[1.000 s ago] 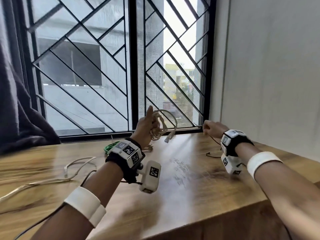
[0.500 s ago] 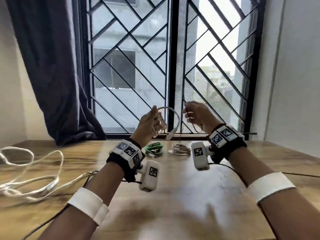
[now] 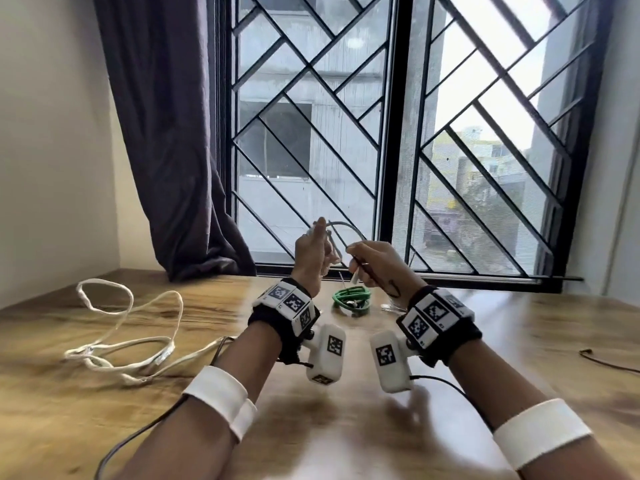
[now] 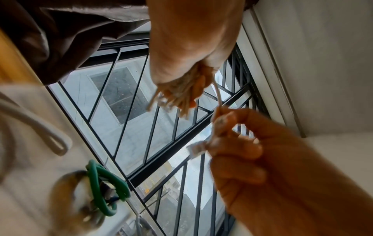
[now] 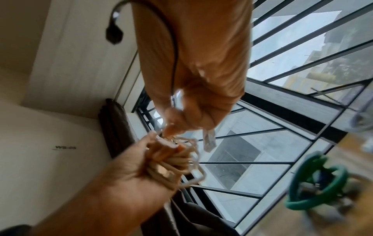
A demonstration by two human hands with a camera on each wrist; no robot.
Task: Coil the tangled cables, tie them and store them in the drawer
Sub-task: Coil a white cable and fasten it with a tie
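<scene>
Head view: holding a small cream cable bundle upright in the left hand, raised above the far middle of the tabletop; pinching its free end in the right hand, just beside. Lying coiled beyond the wrists, a green cable; sprawling loose at left, a long white cable.

Left wrist view: gripping the cream loops tight at their waist, fingers curled; nipping the clear plug between right fingertips.

Right wrist view: looking thin, light and springy, the cream strands likely splaying if released; probably best gripping mid-bundle and steering by the cord behind the plug, not the brittle clip
</scene>
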